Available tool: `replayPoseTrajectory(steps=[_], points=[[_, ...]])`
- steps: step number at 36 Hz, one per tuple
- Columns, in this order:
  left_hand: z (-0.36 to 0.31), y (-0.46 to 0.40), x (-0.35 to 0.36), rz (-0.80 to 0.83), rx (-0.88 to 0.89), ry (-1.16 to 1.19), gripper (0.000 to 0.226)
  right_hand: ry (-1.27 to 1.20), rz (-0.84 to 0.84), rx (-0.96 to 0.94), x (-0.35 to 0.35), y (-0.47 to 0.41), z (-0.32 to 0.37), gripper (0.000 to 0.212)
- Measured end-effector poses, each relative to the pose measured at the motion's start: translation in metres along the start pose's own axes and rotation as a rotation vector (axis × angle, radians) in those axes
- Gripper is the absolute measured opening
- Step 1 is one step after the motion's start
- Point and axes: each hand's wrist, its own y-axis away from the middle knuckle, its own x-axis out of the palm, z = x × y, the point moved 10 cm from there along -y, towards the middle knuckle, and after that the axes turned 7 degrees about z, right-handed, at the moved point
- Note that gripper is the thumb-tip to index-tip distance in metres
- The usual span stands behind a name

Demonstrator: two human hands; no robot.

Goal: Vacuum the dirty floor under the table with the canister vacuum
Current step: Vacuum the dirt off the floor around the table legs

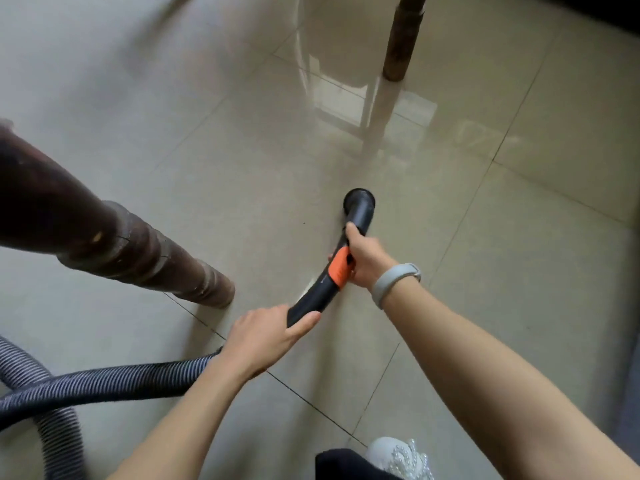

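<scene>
A black curved vacuum handle tube [320, 287] with an orange band [339, 266] points down at the glossy beige tile floor [242, 174]. Its round black nozzle end [359, 201] sits close to the floor. My right hand [365, 258] grips the tube just behind the nozzle, beside the orange band; a grey wristband is on that wrist. My left hand [266, 336] grips the rear end of the tube where the ribbed grey hose [104, 382] joins it. A tiny dark speck [304, 223] lies on the tile left of the nozzle.
A dark turned wooden table leg [138, 258] stands at the left, close to the hose. A second wooden leg [401, 43] stands at the top right. The hose loops at the lower left. My shoe [398, 455] shows at the bottom edge.
</scene>
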Motion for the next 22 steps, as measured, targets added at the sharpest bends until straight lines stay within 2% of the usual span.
replayPoseTrajectory(steps=[6, 10, 12, 14, 15, 19, 22], points=[[0.060, 0.039, 0.042, 0.175, -0.116, 0.219, 0.056, 0.130, 0.104, 0.061, 0.046, 0.021, -0.073, 0.050], [0.072, 0.052, 0.063, 0.196, -0.139, 0.375, 0.055, 0.226, 0.154, 0.077, 0.063, 0.022, -0.094, 0.059], [0.077, 0.055, 0.064, 0.172, -0.155, 0.409, 0.055, 0.246, 0.179, 0.060, 0.074, 0.030, -0.088, 0.049], [0.081, 0.054, 0.059, 0.147, -0.170, 0.416, 0.056, 0.231, 0.189, 0.051, 0.082, 0.036, -0.079, 0.034], [0.083, 0.052, 0.054, 0.134, -0.174, 0.399, 0.057, 0.208, 0.184, 0.053, 0.084, 0.036, -0.074, 0.032], [0.079, 0.041, 0.032, 0.100, -0.176, 0.309, 0.058, 0.161, 0.150, 0.055, 0.084, 0.029, -0.055, 0.037], [0.064, 0.033, 0.022, 0.134, -0.135, 0.234, 0.060, 0.110, 0.079, 0.047, 0.063, 0.025, -0.045, 0.045]])
